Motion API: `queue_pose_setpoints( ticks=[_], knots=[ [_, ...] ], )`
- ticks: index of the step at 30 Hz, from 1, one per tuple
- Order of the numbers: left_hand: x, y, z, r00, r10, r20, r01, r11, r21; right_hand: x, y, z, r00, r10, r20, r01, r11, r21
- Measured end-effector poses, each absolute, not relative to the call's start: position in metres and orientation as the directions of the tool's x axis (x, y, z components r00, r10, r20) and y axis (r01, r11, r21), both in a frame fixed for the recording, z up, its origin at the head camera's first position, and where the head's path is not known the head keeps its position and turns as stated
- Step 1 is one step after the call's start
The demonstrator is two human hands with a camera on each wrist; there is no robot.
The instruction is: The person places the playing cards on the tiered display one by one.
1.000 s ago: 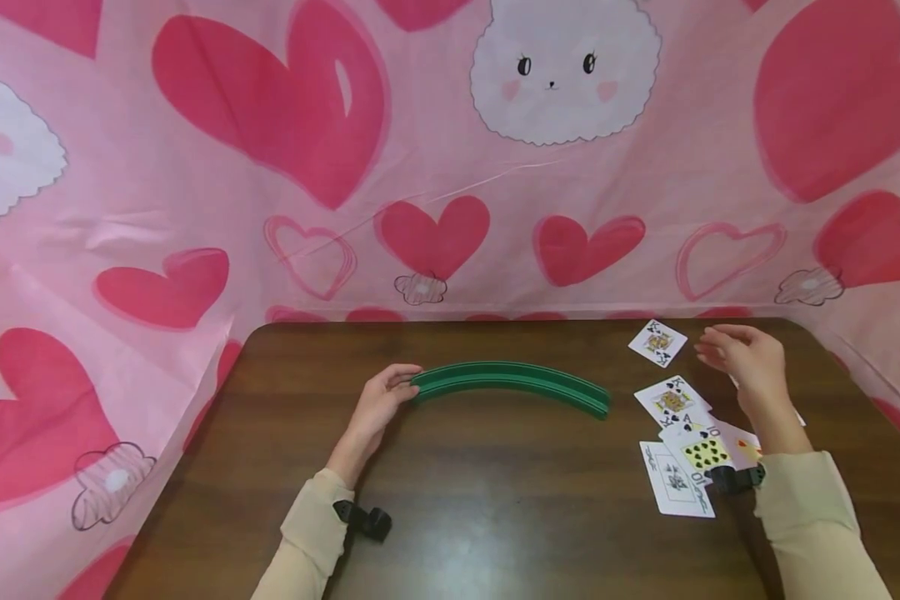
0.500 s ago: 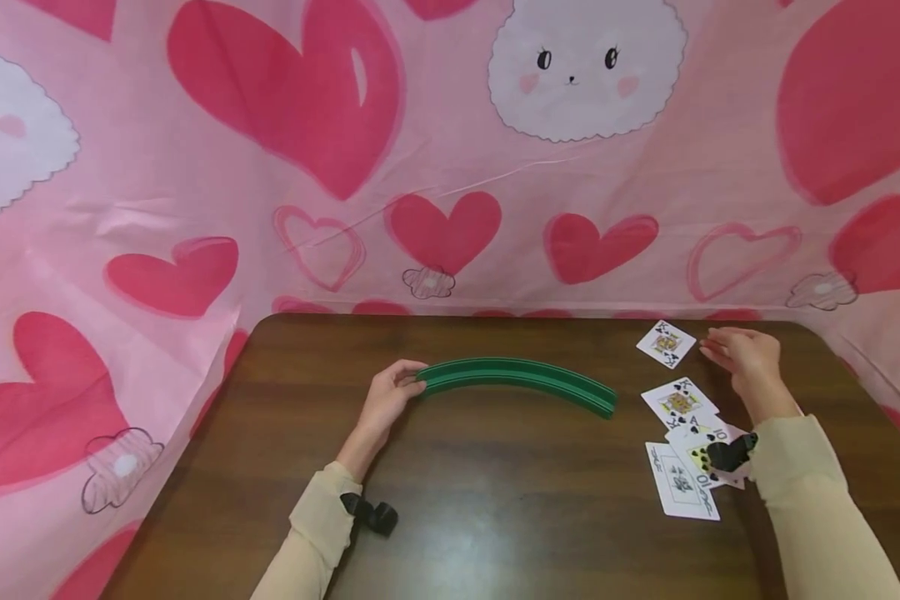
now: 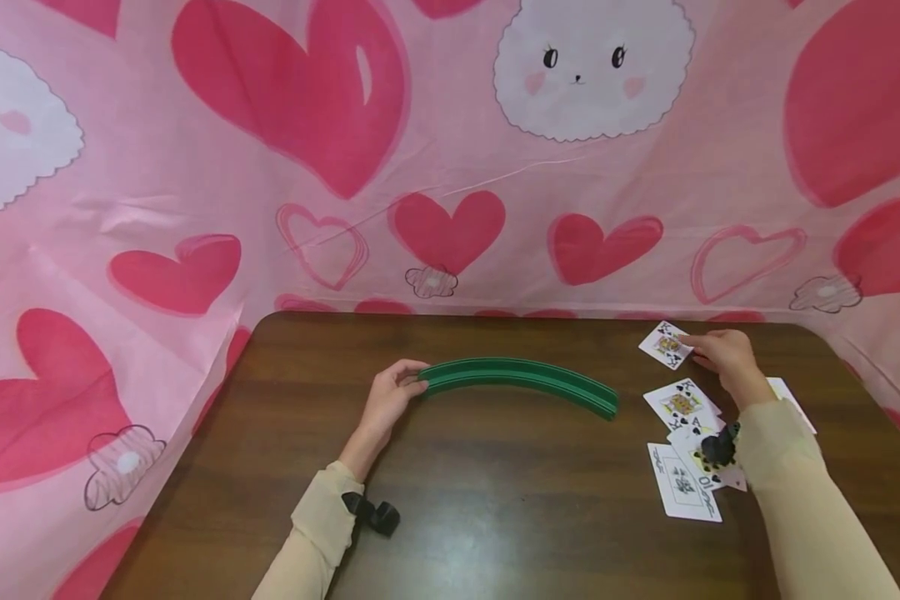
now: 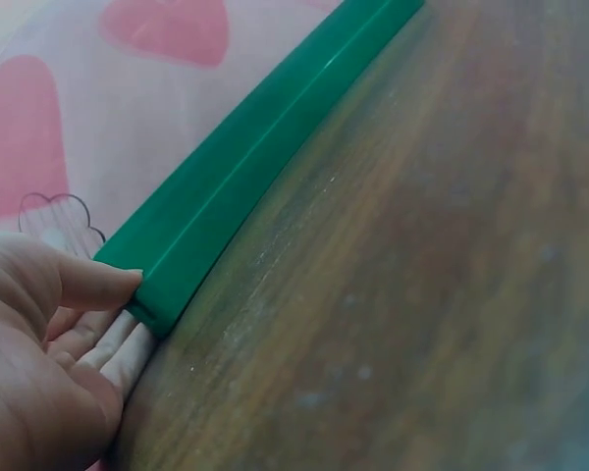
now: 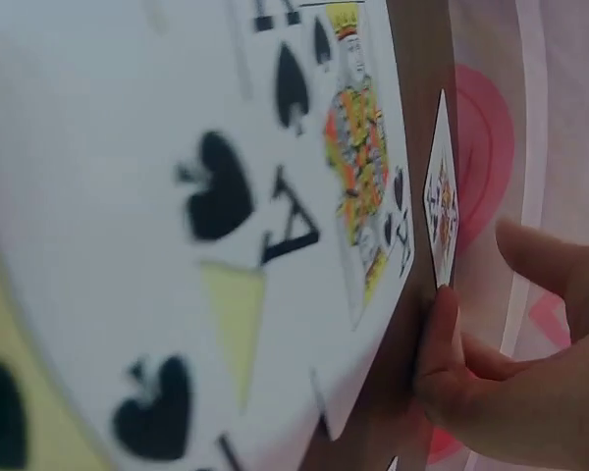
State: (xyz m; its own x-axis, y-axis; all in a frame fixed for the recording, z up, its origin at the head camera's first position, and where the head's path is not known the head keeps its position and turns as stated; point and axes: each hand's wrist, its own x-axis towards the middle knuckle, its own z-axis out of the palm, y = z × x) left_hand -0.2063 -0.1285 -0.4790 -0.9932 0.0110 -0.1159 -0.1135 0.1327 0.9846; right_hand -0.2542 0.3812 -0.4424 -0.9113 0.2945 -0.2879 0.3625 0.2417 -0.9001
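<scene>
A green curved card holder (image 3: pixel 521 377) lies on the wooden table, bowed away from me. My left hand (image 3: pixel 390 398) pinches its left end, thumb on the near side in the left wrist view, where the holder (image 4: pixel 245 162) rises from lower left to the top. My right hand (image 3: pixel 729 360) reaches a king card (image 3: pixel 663 344) at the far right. One finger lies over that card; in the right wrist view a gap separates the thumb and finger of my right hand (image 5: pixel 520 343), and a lower fingertip meets the king card's (image 5: pixel 442 196) near edge.
Nearer me lie several overlapping playing cards: another king (image 3: pixel 681 403), a ten and a joker (image 3: pixel 678 483). My right wrist camera hides some of them. One white card (image 3: pixel 793 404) peeks out beyond my right sleeve. A pink heart-patterned cloth (image 3: pixel 450 167) hangs behind the table.
My right hand has moved left, from beside the far king card to its right edge. The left hand keeps its grip on the green holder. The head view has shifted slightly.
</scene>
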Motion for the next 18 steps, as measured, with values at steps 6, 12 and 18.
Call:
queue_pose_setpoints(
  ticks=[6, 12, 18],
  knots=[
    [-0.209, -0.128, -0.478, -0.995, 0.009, -0.104, -0.101, 0.136, 0.986, -0.264, 0.375, -0.444, -0.917, 0.300, -0.264, 0.394, 0.561, -0.728],
    [-0.210, -0.130, -0.478, -0.993, 0.005, -0.117, -0.115, 0.145, 0.983, -0.265, 0.368, -0.444, -0.926, 0.310, -0.214, 0.373, 0.664, -0.648],
    [-0.211, -0.128, -0.481, -0.991, -0.008, -0.131, -0.131, 0.147, 0.980, -0.264, 0.365, -0.450, -0.948, 0.284, -0.141, 0.306, 0.708, -0.636]
  ],
)
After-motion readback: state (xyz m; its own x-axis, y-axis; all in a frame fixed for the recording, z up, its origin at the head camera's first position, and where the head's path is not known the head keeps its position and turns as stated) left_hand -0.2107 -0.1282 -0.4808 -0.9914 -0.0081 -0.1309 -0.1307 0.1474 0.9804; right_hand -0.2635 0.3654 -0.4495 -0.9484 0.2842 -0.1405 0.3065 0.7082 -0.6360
